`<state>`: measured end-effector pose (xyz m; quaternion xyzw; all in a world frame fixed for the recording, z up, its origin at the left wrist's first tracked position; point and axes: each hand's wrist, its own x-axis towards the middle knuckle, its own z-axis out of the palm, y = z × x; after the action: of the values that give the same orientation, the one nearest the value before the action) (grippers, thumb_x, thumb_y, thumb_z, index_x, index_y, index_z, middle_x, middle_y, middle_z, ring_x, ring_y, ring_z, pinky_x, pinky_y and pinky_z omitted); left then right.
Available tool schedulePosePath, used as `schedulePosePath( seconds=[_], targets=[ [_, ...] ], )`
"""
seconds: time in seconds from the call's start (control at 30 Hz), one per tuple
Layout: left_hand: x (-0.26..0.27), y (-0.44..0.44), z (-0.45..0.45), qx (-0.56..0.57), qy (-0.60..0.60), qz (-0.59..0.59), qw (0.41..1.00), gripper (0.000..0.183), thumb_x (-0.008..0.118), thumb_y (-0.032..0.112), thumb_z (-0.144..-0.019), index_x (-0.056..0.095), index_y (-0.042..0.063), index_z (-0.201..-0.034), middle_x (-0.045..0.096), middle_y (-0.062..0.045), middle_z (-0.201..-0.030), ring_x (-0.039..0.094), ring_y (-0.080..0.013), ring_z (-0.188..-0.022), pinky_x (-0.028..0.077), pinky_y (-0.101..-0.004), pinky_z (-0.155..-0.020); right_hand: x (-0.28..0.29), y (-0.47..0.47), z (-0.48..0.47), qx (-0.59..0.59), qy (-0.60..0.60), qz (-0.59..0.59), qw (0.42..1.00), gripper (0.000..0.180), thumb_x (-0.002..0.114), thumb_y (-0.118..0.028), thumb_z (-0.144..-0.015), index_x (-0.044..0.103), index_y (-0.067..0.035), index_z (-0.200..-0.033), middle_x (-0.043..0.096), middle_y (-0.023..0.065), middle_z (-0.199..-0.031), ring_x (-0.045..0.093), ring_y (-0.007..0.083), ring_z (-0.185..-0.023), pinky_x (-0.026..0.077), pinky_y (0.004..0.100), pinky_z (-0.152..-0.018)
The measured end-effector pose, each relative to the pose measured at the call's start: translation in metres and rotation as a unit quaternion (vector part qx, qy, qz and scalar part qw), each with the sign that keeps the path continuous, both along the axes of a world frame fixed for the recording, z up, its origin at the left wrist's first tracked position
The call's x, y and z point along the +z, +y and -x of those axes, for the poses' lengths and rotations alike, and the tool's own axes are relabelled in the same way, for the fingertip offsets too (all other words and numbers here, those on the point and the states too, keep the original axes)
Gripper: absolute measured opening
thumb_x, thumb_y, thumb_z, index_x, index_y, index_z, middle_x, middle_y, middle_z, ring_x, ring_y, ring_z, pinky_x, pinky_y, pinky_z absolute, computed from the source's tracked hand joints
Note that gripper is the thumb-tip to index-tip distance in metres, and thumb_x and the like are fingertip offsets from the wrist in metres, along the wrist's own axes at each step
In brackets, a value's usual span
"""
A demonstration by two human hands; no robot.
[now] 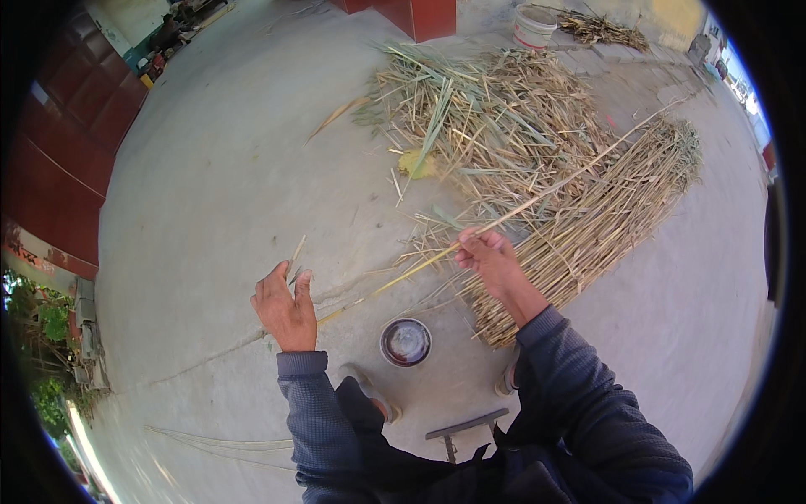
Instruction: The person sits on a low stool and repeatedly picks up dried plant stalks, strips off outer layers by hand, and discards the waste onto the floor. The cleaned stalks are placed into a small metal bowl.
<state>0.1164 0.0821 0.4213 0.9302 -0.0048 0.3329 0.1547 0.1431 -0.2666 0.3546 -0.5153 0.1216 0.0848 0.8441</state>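
Note:
Between the thumb and fingers of my right hand [488,258] is a long, thin reed-like stalk [412,271]. Its lower part is yellow and smooth and slants down to the left, passing behind my left hand. The dry, tan upper part runs far up to the right, over the loose leaves and the bundle. My left hand [283,309] pinches a short piece of stalk [300,250]; something small and dark shows at the fingertips, too small to name. Right of my right hand lies a thick bundle of dry stalks [604,214] on the concrete floor.
A heap of dry and green leaves [497,113] covers the floor ahead. A round bowl [406,320] stands between my feet, near a low stool [466,424]. A white bucket [534,30] is at the back. Thin split strips [220,439] lie at lower left.

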Motion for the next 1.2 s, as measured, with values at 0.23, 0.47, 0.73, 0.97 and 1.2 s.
schedulePosePath(
  seconds=[0.23, 0.47, 0.73, 0.97, 1.2],
  targets=[
    [-0.013, -0.014, 0.006, -0.218, 0.187, 0.032, 0.957, 0.031, 0.077, 0.031, -0.086, 0.072, 0.006, -0.104, 0.074, -0.009, -0.096, 0.065, -0.028, -0.092, 0.043, -0.0413, -0.084, 0.008, -0.001, -0.001, -0.034, 0.008, 0.028, 0.999, 0.016, 0.066, -0.02, -0.101, 0.066, -0.006, -0.107, 0.069, 0.0044, -0.094, 0.067, 0.0136, -0.08, 0.056, 0.0287, -0.073],
    [-0.029, -0.029, 0.003, -0.217, 0.2, 0.29, 0.911, 0.017, 0.077, 0.016, -0.088, 0.07, 0.004, -0.099, 0.074, -0.008, -0.086, 0.069, -0.0179, -0.077, 0.051, -0.0343, -0.074, 0.01, -0.004, 0.0, -0.038, -0.002, -0.007, 0.999, 0.015, 0.068, -0.02, -0.099, 0.067, -0.006, -0.106, 0.07, 0.004, -0.092, 0.067, 0.0131, -0.078, 0.057, 0.0276, -0.071],
    [-0.014, -0.021, -0.001, -0.181, 0.118, 0.172, 0.961, 0.022, 0.079, 0.018, -0.086, 0.069, 0.004, -0.099, 0.075, -0.006, -0.087, 0.068, -0.0197, -0.082, 0.05, -0.0343, -0.075, 0.007, -0.003, -0.002, -0.049, 0.019, -0.02, 0.998, 0.016, 0.071, -0.021, -0.098, 0.068, -0.006, -0.099, 0.071, 0.0046, -0.087, 0.069, 0.0133, -0.076, 0.057, 0.0266, -0.065],
    [-0.01, -0.037, 0.005, -0.233, 0.122, 0.147, 0.954, 0.024, 0.08, 0.015, -0.082, 0.072, 0.004, -0.101, 0.074, -0.006, -0.087, 0.067, -0.0236, -0.086, 0.049, -0.0369, -0.081, 0.015, -0.004, -0.002, -0.051, 0.045, 0.025, 0.997, 0.022, 0.072, -0.025, -0.097, 0.065, -0.005, -0.093, 0.072, 0.0073, -0.085, 0.067, 0.0137, -0.069, 0.056, 0.0266, -0.062],
    [0.003, -0.055, 0.005, -0.184, 0.082, 0.242, 0.949, 0.024, 0.081, 0.018, -0.082, 0.07, 0.003, -0.098, 0.072, -0.009, -0.083, 0.067, -0.025, -0.087, 0.047, -0.0372, -0.083, 0.016, 0.016, 0.005, -0.012, 0.038, 0.037, 0.999, 0.025, 0.074, -0.027, -0.096, 0.066, -0.004, -0.093, 0.073, 0.0077, -0.085, 0.067, 0.0134, -0.069, 0.055, 0.0266, -0.063]
  ],
)
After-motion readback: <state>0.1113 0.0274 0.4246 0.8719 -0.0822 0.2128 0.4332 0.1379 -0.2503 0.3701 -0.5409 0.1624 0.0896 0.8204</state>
